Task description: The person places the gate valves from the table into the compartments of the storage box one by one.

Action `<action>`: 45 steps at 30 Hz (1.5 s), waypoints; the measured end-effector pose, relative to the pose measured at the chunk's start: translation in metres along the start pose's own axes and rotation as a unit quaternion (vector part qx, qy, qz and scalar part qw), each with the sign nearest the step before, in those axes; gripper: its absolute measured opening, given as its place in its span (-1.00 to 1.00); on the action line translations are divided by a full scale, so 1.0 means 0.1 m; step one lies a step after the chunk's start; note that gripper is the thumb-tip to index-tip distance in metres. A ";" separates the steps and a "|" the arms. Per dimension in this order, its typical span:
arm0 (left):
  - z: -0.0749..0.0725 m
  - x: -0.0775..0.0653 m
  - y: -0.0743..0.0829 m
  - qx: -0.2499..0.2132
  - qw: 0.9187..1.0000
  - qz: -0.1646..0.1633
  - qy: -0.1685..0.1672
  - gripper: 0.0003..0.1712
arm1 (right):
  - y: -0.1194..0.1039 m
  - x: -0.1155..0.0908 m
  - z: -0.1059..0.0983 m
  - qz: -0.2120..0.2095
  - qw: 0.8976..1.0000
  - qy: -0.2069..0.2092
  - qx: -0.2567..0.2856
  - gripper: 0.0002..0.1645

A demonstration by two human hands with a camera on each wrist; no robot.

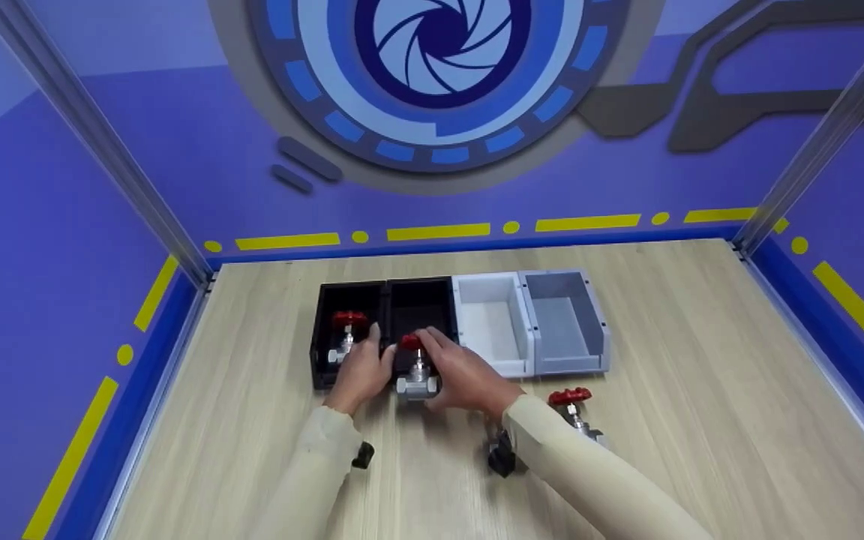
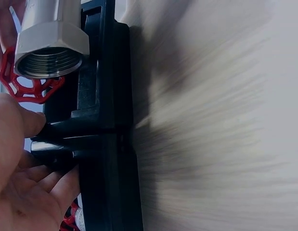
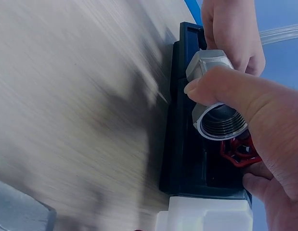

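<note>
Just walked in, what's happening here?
A person's right hand holds a red-handled valve at the right black bin's front, while the left hand grips the wall between it and the left black bin. A second valve sits inside the left black bin; a third valve is on the table, partly behind the sleeve.

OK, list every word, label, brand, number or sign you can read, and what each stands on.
No readable text anywhere.
Held red-handwheel valve: any markings too small or blurred to read.
Gray bin, white bin: no legible labels.
Back wall: graphics only, including yellow dashes.
</note>
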State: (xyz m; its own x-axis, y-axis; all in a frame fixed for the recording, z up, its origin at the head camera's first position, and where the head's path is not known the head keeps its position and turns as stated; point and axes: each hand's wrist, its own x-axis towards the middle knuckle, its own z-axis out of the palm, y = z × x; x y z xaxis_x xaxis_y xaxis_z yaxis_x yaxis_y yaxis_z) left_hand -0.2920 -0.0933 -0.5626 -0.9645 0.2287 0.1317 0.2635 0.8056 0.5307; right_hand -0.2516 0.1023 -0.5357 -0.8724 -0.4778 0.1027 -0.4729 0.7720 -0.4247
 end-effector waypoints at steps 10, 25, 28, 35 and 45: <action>0.01 0.00 -0.01 -0.003 1.000 -0.002 -0.001 -0.31 | 0.01 0.02 -0.04 0.005 1.000 -0.001 -0.012 0.36; 0.01 0.01 -0.02 -0.005 1.000 -0.002 -0.007 -0.30 | 0.03 0.07 0.00 0.007 0.999 0.005 -0.041 0.33; 0.01 0.01 -0.01 -0.001 1.000 0.000 -0.005 -0.31 | 0.04 0.09 0.01 0.001 0.999 0.008 -0.048 0.32; 0.01 0.01 -0.01 0.001 1.000 -0.007 -0.005 -0.31 | 0.04 0.11 0.01 0.001 0.999 0.007 -0.051 0.31; 0.02 0.00 0.00 -0.002 1.000 -0.004 -0.004 -0.31 | 0.04 0.16 0.01 0.009 0.999 -0.005 -0.036 0.31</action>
State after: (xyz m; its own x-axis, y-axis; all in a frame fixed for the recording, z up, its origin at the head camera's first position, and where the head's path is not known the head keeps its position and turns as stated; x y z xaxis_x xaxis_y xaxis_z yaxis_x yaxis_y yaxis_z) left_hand -0.2919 -0.0922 -0.5640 -0.9665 0.2267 0.1208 0.2557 0.8051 0.5352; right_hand -0.2668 0.0972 -0.5363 -0.8801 -0.4670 0.0861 -0.4644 0.8087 -0.3609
